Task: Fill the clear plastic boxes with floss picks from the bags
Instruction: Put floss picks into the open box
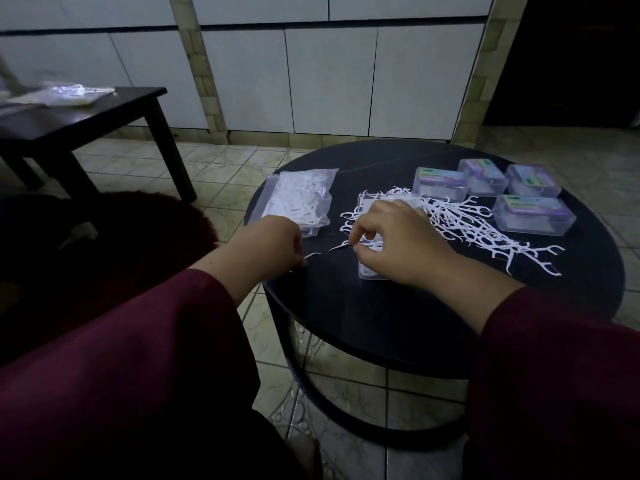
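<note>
On the round black table [398,306] an open clear plastic box [372,265] lies under my right hand [398,240], whose thumb and fingers pinch a white floss pick over it. My left hand [273,244] is at the table's left edge and pinches another floss pick [311,255] by its end. A loose heap of white floss picks [478,230] spreads to the right of the box. A clear bag of floss picks [301,202] lies behind my left hand. Several closed clear boxes [440,183] with coloured labels stand at the back right.
A dark square side table [79,116] stands at the back left with plastic bags [65,93] on it. A dark red cushion or rug [104,244] lies left of the round table. White cabinet doors line the far wall above a tiled floor.
</note>
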